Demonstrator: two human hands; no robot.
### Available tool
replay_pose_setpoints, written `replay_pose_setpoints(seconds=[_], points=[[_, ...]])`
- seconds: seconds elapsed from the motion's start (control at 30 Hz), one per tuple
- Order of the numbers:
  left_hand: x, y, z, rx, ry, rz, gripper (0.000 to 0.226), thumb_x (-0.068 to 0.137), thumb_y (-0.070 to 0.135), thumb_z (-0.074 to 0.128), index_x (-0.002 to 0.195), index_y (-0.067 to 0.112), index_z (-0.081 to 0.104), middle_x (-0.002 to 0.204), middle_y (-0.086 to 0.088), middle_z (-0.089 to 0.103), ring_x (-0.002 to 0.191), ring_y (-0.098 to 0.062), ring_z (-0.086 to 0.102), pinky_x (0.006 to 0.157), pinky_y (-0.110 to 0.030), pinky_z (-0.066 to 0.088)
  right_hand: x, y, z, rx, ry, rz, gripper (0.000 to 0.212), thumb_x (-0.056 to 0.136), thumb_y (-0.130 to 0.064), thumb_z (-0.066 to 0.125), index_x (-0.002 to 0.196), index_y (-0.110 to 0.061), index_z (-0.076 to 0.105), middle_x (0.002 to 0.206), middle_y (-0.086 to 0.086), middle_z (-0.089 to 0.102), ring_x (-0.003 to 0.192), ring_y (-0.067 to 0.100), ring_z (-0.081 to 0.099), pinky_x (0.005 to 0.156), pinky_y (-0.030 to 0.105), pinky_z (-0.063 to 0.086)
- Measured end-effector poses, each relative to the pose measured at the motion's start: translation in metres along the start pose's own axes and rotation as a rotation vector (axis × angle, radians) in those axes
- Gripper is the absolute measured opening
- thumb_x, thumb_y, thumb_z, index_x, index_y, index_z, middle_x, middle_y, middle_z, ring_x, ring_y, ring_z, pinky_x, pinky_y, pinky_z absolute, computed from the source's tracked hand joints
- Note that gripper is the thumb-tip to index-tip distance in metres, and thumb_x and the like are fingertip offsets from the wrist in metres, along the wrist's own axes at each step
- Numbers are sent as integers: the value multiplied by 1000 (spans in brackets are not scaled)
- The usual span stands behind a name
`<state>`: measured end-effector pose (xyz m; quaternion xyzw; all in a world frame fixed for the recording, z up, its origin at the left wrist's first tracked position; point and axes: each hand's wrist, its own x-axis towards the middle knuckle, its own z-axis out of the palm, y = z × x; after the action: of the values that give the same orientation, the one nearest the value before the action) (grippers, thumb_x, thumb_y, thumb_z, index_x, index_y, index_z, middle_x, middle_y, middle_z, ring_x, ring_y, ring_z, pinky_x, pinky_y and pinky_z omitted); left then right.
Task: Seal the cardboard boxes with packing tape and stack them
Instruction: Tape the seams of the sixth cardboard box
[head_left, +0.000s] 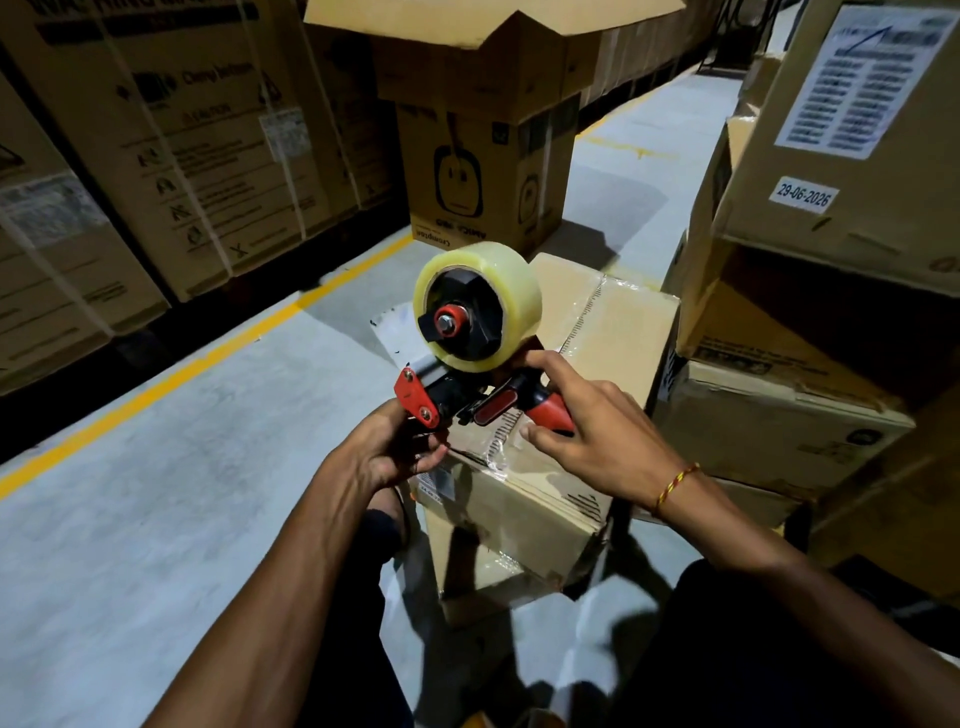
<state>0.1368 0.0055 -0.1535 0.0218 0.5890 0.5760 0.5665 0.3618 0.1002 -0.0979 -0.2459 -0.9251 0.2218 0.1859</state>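
1. Grey concrete floor (156, 519) runs through a dim warehouse aisle, with a yellow painted line (218, 343) along its left side and strapped cartons (171, 140) stacked behind that line.
2. Ahead stands a tall printed box (483, 156) with its top flaps open; on the right a leaning stack of cartons (810, 291) carries a date sticker (802, 194).
3. Just in front of the person sits the cardboard box (550, 447) being sealed — clear tape already shines across its top seam and near edge.
4. Above that box is the tape dispenser (467, 364), red and black, its roll of clear tape (478, 306) looking nearly full.
5. Right hand (592, 431) is wrapped round the red handle; left hand (389, 452) pinches at the dispenser's front end by the red guard, probably freeing the tape end, though the fingertips are partly hidden.
6. Handling, as I judge it: the dispenser is rigid and light, best held by the handle; keep fingers off the toothed blade at the front. Loose tape is thin and clings to itself.
7. The box looks stiff but dented at its corners — lift it from under its bottom edges, not by the taped flaps.
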Motion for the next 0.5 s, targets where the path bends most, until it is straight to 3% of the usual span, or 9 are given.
replay_pose_setpoints(seconds=[0.2, 0.3, 0.4, 0.5], points=[[-7, 8, -3, -38, -44, 10, 28, 99, 11, 50, 74, 8, 62, 62, -5, 58, 62, -14, 47, 47, -27, 54, -3, 1, 1, -36, -1, -7, 58, 94, -36, 68, 139, -39, 32, 68, -3, 54, 65, 22, 54, 59, 35, 36], [-8, 14, -2, -55, -31, 45, 24, 97, 0, 48, 79, 6, 61, 71, -10, 58, 64, -15, 48, 44, -26, 52, -3, 1, 0, -47, -2, -7, 57, 95, -36, 67, 139, -40, 31, 68, -1, 54, 67, 23, 54, 60, 36, 39], [-10, 16, -6, -51, -54, 34, 17, 101, 10, 49, 90, 3, 61, 74, -11, 62, 61, -16, 55, 50, -28, 58, -4, 4, -1, -45, -5, -5, 58, 95, -34, 67, 139, -41, 30, 71, -5, 55, 69, 24, 55, 62, 37, 42], [-12, 14, -8, -58, -125, 20, 28, 102, 27, 54, 95, 1, 62, 71, -9, 65, 55, -16, 61, 59, -33, 61, -4, 6, 0, -28, -6, 10, 59, 95, -34, 67, 139, -44, 29, 74, -8, 56, 71, 24, 57, 63, 35, 41]])
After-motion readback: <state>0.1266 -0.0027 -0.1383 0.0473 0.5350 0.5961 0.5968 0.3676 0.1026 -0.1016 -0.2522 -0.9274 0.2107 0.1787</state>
